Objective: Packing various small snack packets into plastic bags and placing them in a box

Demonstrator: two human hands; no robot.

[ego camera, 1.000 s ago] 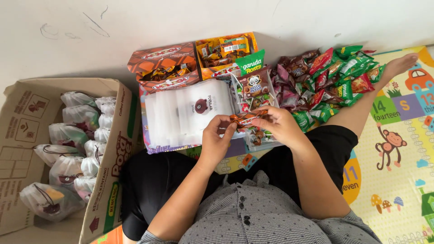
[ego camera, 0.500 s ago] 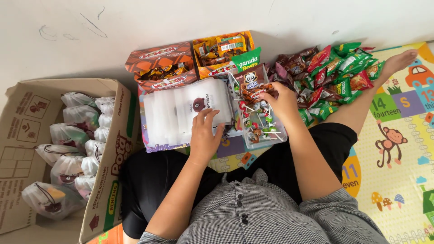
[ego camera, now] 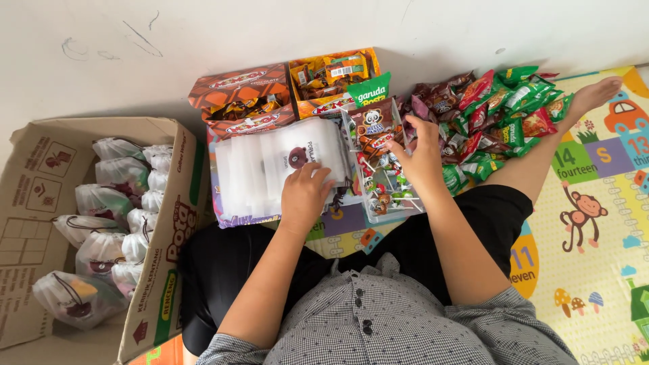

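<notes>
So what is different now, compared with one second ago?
Both hands let go of the orange wrapped snack held between them and parted. The left hand came down flat onto the stack of white bags; the right hand reached out over the clear tray toward the snack packets. The cardboard box stayed put.

Under our left hand, the near corner of the white pouch stack is covered. Our right hand hides part of the clear lollipop box; fingertip contents unreadable. Left of both hands, the cardboard carton is cut by the frame edge.

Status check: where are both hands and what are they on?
Left hand flat on white pouch stack. Right hand over clear candy tray, fingers spread, grasp unclear. Nothing blocking.
</notes>
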